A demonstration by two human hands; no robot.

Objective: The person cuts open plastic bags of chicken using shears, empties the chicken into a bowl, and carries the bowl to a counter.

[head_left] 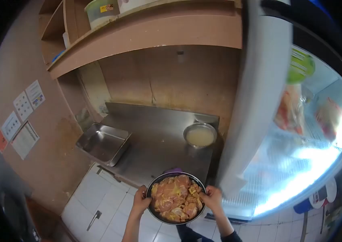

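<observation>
Both my hands carry a round dark-rimmed bowl (pixel 153 213) in front of me, near the front edge of the steel counter. Raw marinated chicken pieces (pixel 175 195) with a yellowish coating fill it. My left hand (pixel 140 200) grips the rim on the left, thumb over the edge. On the opposite side my right hand (pixel 212 198) holds the rim in the same way; the fingers beneath are mostly hidden. A small purple thing (pixel 173 170) shows just behind the bowl's far rim, too covered to identify.
The steel counter (pixel 151 141) bears a deep rectangular metal pan (pixel 103 143) at left and a metal bowl (pixel 200 135) of pale liquid at right. A lit refrigerator (pixel 296 161) stands open on the right, with bagged food (pixel 290 109) inside. A shelf (pixel 151 34) overhangs the counter.
</observation>
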